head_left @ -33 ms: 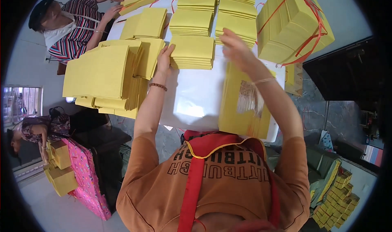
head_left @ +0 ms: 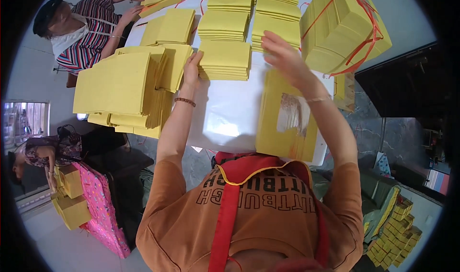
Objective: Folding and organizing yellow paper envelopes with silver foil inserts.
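A stack of folded yellow paper pieces [head_left: 224, 56] lies on the white table in front of me, at the near end of a row. My left hand [head_left: 192, 68] rests against the stack's left edge, its fingers stretched along that side. To the right of the stack my right hand [head_left: 286, 60] is raised and slightly blurred, fingers apart, holding nothing. Below it lies a flat yellow board or sheet [head_left: 272, 111] with a worn, whitish-brown patch. Behind it, the neighbouring stack [head_left: 275, 28] is partly close to my right fingertips; I cannot tell whether they touch.
A tall pile of yellow paper pieces [head_left: 112, 83] stands at left. At right is a large yellow bundle [head_left: 330, 32] tied with red cord [head_left: 376, 37]. A co-worker in a striped top [head_left: 93, 30] handles yellow pieces at far left; another person [head_left: 43, 154] works beside a pink-covered table [head_left: 103, 214].
My right hand has shifted slightly to the right, and its fingers look more spread. My left hand stays at the stack's edge.
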The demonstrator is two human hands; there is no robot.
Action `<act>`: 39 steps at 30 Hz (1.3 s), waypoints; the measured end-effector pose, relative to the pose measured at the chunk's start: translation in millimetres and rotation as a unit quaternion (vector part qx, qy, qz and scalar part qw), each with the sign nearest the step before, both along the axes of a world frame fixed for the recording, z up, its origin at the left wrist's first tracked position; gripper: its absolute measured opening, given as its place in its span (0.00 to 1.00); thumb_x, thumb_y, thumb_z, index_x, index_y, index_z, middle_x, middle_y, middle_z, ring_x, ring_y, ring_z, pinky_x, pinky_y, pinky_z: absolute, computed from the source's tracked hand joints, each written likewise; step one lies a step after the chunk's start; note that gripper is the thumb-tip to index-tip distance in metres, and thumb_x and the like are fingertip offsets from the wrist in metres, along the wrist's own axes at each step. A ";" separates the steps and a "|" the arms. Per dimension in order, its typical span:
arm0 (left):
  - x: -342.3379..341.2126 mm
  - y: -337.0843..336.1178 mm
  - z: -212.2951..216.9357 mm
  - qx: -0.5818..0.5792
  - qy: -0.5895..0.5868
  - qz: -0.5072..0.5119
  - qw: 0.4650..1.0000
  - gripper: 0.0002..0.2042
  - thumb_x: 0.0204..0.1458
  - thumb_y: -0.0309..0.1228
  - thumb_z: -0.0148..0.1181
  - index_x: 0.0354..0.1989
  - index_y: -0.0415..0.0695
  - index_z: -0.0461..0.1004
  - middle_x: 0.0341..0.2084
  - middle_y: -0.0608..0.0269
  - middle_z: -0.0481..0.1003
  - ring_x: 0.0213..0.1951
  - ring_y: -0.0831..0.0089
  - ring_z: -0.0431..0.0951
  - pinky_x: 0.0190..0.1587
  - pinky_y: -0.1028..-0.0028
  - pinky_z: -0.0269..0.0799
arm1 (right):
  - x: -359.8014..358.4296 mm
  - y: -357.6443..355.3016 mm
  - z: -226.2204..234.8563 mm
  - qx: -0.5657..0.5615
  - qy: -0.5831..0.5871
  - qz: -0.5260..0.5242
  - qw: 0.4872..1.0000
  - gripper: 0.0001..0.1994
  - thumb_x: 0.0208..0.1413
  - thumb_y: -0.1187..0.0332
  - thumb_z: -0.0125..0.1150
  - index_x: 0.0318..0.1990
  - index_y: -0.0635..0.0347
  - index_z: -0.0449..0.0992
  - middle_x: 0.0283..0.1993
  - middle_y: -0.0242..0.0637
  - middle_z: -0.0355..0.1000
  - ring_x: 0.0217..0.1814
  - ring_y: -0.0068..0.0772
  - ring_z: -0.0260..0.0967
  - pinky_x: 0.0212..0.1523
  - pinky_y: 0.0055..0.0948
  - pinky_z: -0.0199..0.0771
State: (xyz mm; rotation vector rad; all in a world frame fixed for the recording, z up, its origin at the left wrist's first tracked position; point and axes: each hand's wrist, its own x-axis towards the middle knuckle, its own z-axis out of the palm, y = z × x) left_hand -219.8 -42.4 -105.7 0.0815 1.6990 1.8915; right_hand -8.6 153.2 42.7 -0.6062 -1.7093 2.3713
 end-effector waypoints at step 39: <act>227.3 1.3 110.5 -0.062 0.314 -0.442 0.838 0.07 0.53 0.30 0.55 0.31 0.38 0.75 0.16 0.61 0.72 0.19 0.77 0.69 0.24 0.75 0.64 | 200.3 -11.9 -57.8 0.110 -0.024 -0.033 0.993 0.28 0.65 0.51 0.29 0.58 0.66 0.63 0.46 0.42 0.74 0.60 0.35 0.62 0.62 0.32 0.55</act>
